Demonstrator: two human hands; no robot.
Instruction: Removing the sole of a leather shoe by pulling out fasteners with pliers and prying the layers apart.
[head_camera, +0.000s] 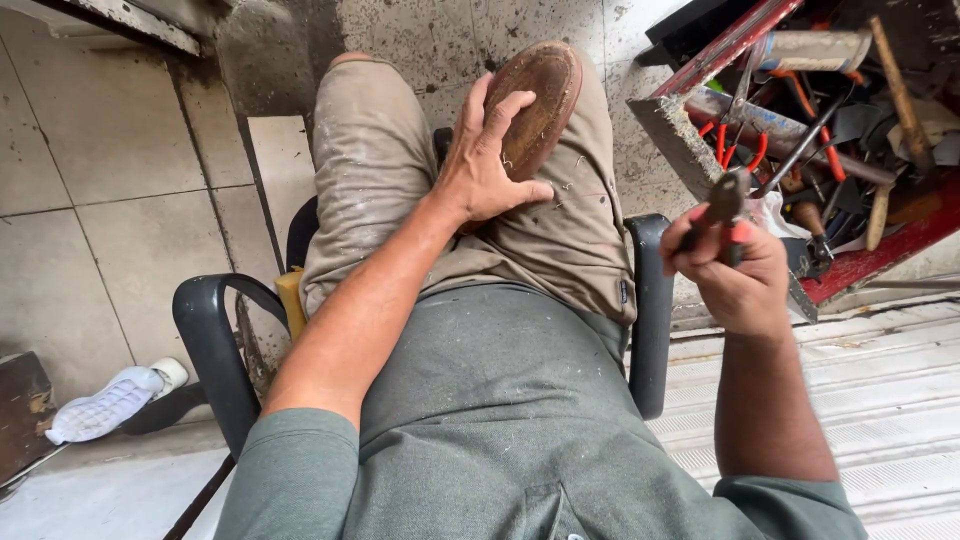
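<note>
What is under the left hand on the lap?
The left hand rests on a brown shoe sole, turned up on the thigh. The shoe's upper is hidden beneath it. The right hand holds pliers.

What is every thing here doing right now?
left hand: flat on the shoe, gripping nothing
shoe: sole up, resting on the person's lap
right hand: closed around the pliers
pliers: held up, jaws look closed
toolbox: open, crammed with tools
white shoe: lying on the floor
</note>
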